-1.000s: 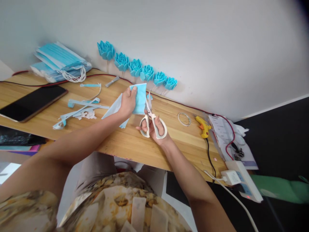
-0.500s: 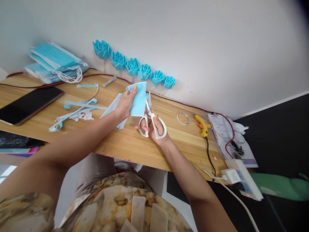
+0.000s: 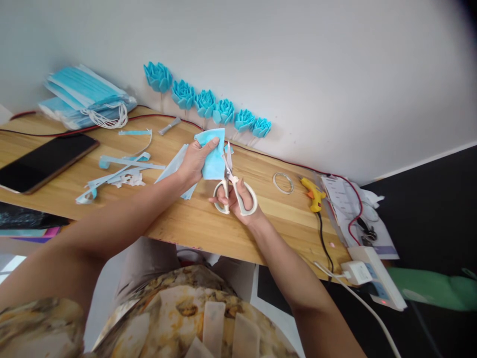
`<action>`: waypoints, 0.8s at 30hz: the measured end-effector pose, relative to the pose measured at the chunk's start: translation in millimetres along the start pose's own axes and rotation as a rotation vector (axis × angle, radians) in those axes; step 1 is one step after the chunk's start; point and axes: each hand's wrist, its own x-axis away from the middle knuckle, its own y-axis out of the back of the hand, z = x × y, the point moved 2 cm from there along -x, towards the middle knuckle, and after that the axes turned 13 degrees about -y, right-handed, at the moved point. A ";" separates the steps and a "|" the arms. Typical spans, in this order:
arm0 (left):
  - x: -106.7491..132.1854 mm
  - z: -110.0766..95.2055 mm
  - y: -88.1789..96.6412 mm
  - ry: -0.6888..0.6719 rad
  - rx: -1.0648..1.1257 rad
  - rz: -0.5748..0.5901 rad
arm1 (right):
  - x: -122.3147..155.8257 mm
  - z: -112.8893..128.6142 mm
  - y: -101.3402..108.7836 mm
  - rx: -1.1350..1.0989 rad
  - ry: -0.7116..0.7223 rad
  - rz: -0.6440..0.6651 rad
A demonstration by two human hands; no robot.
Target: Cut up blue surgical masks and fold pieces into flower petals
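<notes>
My left hand [image 3: 194, 161] pinches a light blue piece of mask fabric [image 3: 215, 158] and holds it up over the wooden table [image 3: 194, 219]. My right hand [image 3: 236, 199] grips white-handled scissors [image 3: 233, 188], whose blades point up along the right edge of the fabric. More blue fabric [image 3: 172, 166] lies on the table under my left wrist. Cut blue and white strips [image 3: 119, 169] lie to the left of my left hand.
Several blue fabric roses [image 3: 208, 102] line the wall. A stack of blue face masks [image 3: 87, 97] sits far left, a dark phone [image 3: 44, 161] below it. Right of my hands lie a wire ring [image 3: 283, 182], a yellow glue gun [image 3: 313, 194], papers [image 3: 346, 209] and a power strip [image 3: 376, 278].
The fabric has tilted slightly in my left hand and the scissor blades have closed in on its right edge. The view has shifted a little.
</notes>
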 end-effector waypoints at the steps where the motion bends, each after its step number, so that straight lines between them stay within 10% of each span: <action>1: -0.9 1.2 1.3 -0.005 -0.009 -0.010 | -0.3 -0.2 0.2 0.008 0.000 0.003; 24: -7.5 10.4 10.0 0.011 0.033 -0.066 | -4.1 -3.7 5.6 -0.023 -0.059 0.016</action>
